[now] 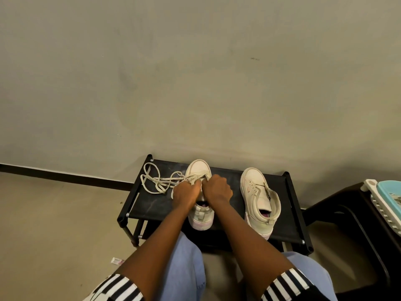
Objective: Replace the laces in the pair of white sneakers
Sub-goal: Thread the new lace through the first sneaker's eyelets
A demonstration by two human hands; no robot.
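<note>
There are two white sneakers (198, 168) (256, 192), two hands (184, 195) (217, 190), one long lace (161, 178) at ten o'clock, one black rack (156, 205), and one little wrapper (117, 261) at seven o'clock.

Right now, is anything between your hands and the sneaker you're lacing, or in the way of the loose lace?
Nothing visible. The left hand and right hand are on the sneaker at its eyelets. The loose lace lies free on the rack to its left, and the other sneaker stands apart on the right.

White sneakers (256, 192), black rack (152, 205)
</note>
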